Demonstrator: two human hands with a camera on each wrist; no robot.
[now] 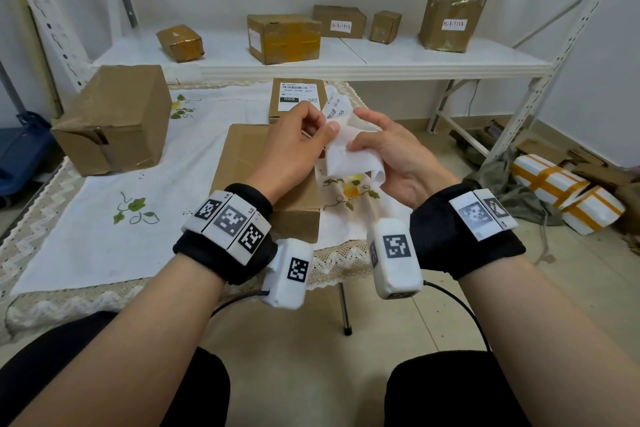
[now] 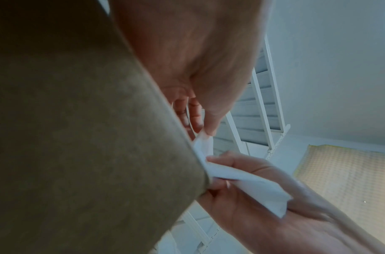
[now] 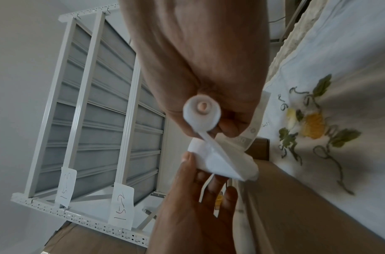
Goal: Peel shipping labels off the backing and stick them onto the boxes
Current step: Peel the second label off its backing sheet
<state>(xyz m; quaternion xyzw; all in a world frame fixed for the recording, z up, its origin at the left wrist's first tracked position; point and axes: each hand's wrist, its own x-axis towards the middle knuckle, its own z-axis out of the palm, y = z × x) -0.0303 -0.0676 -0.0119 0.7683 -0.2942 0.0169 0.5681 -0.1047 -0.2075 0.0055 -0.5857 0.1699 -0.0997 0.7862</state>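
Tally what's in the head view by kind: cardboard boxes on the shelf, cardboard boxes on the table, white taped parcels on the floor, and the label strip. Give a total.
Cardboard boxes on the shelf: 5
Cardboard boxes on the table: 3
White taped parcels on the floor: 2
Label strip: 1
Total: 11

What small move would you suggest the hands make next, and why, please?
Probably keep drawing the label off the backing: the left hand pinches its printed edge, the right hand grips the curled backing, and the flat box below is bare.
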